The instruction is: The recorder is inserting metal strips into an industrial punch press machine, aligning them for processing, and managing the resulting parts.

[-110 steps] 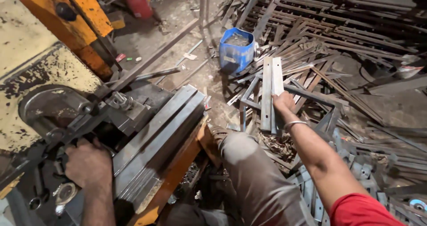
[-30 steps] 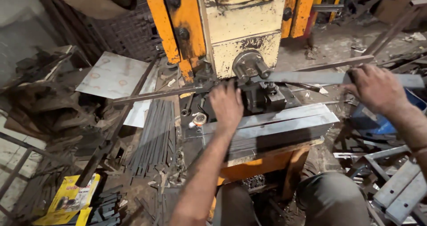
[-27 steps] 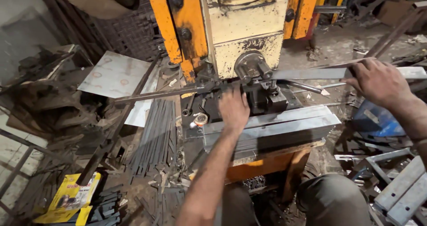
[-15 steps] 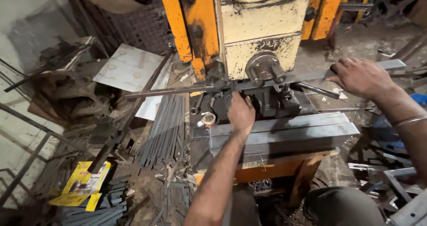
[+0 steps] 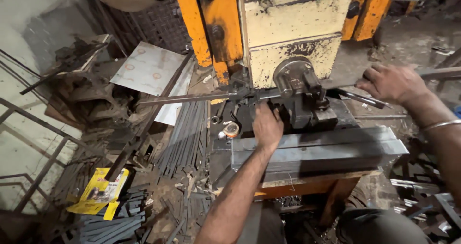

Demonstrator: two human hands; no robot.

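Observation:
My left hand (image 5: 267,127) rests on the dark tooling block (image 5: 307,114) at the base of a yellow and orange press (image 5: 288,37), fingers curled against it. My right hand (image 5: 391,83) grips a long flat steel strip (image 5: 192,98) that runs leftward through the tooling under the round ram (image 5: 290,76). A stack of flat steel strips (image 5: 317,150) lies across the front of the press bed, just below my left wrist.
Cut flat strips (image 5: 187,133) lie piled on the floor left of the press. A metal sheet (image 5: 146,68) leans behind them. A yellow packet (image 5: 101,191) sits on more strips at lower left. Scrap angle pieces (image 5: 422,196) crowd the right.
The view swung from the scrap pile on the right to the press. My right hand brought a long strip across and fed it leftward through the tooling; my left hand stayed at the block.

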